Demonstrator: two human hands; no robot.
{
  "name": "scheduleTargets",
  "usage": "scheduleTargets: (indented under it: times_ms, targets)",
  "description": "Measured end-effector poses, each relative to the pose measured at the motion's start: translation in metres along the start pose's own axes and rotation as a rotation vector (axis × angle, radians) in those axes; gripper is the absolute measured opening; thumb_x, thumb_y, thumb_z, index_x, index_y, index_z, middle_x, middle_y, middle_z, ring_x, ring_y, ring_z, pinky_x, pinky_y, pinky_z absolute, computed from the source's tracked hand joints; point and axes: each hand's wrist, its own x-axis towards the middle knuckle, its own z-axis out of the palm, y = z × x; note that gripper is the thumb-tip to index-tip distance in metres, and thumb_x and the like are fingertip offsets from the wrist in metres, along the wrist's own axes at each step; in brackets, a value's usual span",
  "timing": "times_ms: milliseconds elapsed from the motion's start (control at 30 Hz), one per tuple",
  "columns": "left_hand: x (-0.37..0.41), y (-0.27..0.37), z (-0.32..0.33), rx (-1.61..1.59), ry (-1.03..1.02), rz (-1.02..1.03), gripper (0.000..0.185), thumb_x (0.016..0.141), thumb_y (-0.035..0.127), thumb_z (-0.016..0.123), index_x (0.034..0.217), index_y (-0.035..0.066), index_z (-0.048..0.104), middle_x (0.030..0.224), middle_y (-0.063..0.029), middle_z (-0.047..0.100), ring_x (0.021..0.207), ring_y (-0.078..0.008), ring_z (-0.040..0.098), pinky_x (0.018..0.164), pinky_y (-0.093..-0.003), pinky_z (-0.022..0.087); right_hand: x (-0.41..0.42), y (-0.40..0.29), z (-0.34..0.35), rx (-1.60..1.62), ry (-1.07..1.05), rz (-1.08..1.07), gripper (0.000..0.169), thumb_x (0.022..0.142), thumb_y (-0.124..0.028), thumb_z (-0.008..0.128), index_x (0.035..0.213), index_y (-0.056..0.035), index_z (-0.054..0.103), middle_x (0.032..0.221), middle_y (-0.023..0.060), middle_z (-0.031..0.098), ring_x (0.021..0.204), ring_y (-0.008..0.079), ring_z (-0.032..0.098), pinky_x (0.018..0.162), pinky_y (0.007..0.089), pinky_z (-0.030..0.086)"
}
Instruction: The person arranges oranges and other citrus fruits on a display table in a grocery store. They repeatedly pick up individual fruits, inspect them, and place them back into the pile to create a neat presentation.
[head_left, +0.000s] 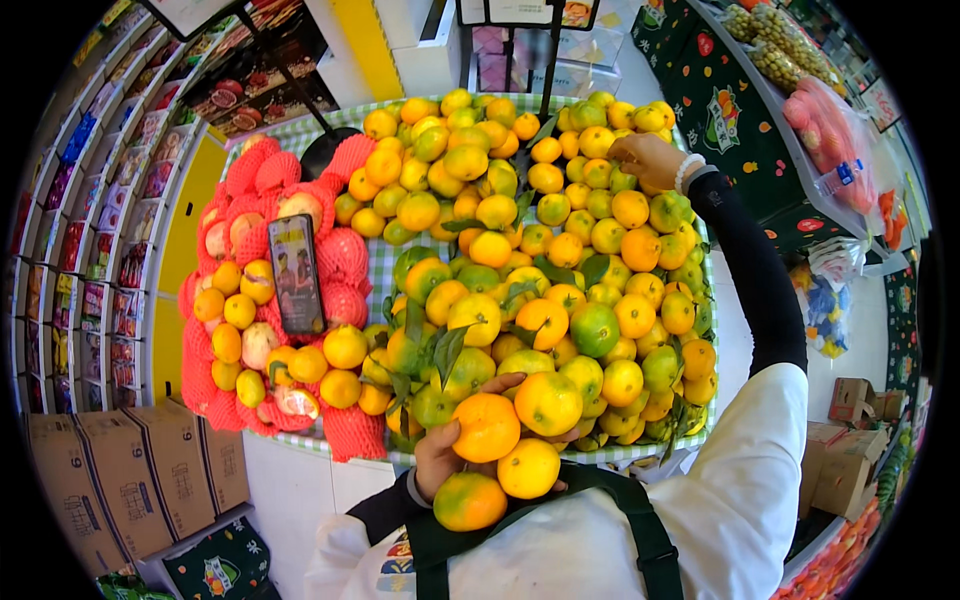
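My left hand (436, 454) cradles several orange-and-green mandarins (486, 428) close to my apron, at the near edge of the fruit display. At the far right of the heap, my right hand (651, 160) reaches down with bent fingers among the mandarins (598, 141); whether it grips one cannot be told. Loose mandarins, some with green leaves (448, 354), cover the middle and right of the display. On its left lie fruits in red foam nets (343, 255), with a smartphone (297, 274) resting on them. Several mandarins sit around the phone, and a cut or split fruit (298, 403) lies below it.
A green-checked cloth (381, 262) lines the display. Black sign stands (330, 150) rise at its far side. Snack shelves (97, 225) and cardboard cartons (135, 480) stand left. At right are a dark green printed counter (720, 112), bagged fruit (829, 142) and open boxes (840, 461).
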Motion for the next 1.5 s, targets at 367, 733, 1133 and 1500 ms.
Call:
scheduleTargets:
  times_ms: [367,733,1133,1500]
  targets:
    - [-0.006,-0.006,-0.007,-0.076,0.038,0.004,0.082,0.081,0.041,0.059,0.145,0.017,0.014,0.143,-0.0187,0.026,0.126,-0.0432,0.036,0.094,-0.0678,0.034,-0.103,-0.23,-0.012,0.619,-0.284,-0.664,0.052,0.078,-0.029,0.07,0.12,-0.0074,0.051,0.11,0.015,0.055,0.098,0.0306,0.057,0.076,0.0357,0.051]
    - [-0.001,-0.003,-0.002,0.144,-0.015,-0.109,0.078,0.081,0.052,0.052,0.143,0.018,0.019,0.134,-0.024,0.035,0.127,-0.0475,0.031,0.086,-0.0686,0.04,-0.04,-0.086,-0.033,0.33,0.25,-0.241,0.049,0.066,-0.014,0.071,0.111,-0.0073,0.053,0.109,0.0131,0.055,0.103,0.032,0.052,0.092,0.0378,0.042]
    - [0.0,0.002,-0.008,0.108,-0.058,-0.086,0.067,0.092,0.048,0.037,0.144,0.015,0.013,0.132,-0.0228,0.037,0.125,-0.0435,0.036,0.086,-0.0623,0.043,0.011,0.025,0.0,0.031,0.222,-0.048,0.05,0.065,-0.02,0.079,0.107,-0.006,0.056,0.108,0.0152,0.053,0.104,0.0337,0.052,0.091,0.0372,0.042]
    - [0.007,0.004,-0.005,-0.025,0.075,0.04,0.069,0.091,0.058,0.032,0.144,0.014,0.02,0.139,-0.0186,0.035,0.125,-0.0453,0.037,0.085,-0.0678,0.042,-0.029,-0.098,-0.021,0.459,0.309,-0.25,0.037,0.082,-0.016,0.066,0.115,-0.0036,0.055,0.112,0.0125,0.058,0.099,0.0291,0.058,0.086,0.0348,0.046]
